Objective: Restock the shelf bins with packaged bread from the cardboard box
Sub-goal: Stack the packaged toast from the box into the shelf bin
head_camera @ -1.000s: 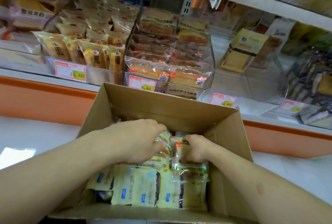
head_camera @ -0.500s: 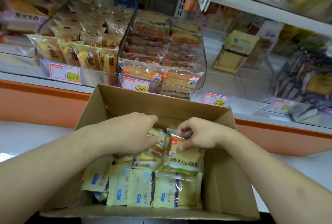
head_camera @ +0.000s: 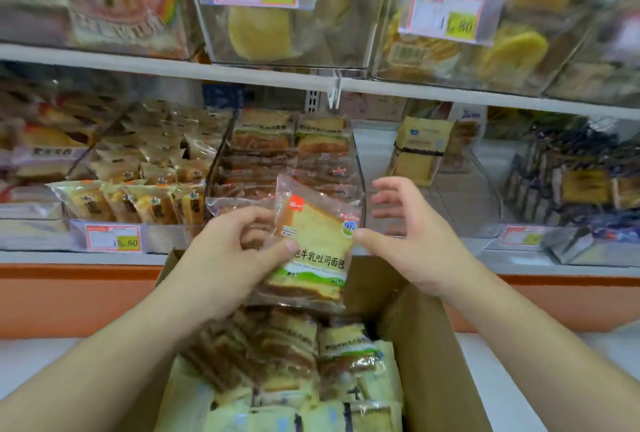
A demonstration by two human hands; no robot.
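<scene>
The left hand grips a bread pack by its left edge, thumb across the front, holding it above the box and in front of the middle bin. The right hand is spread wide and holds nothing, though its thumb seems to touch the pack's right edge. The pack looks light, the slice soft and crushable, the film slick: best held by the edges or sealed ends, not squeezed flat.

White shelf, clear bins of packaged bread, price tags
</scene>
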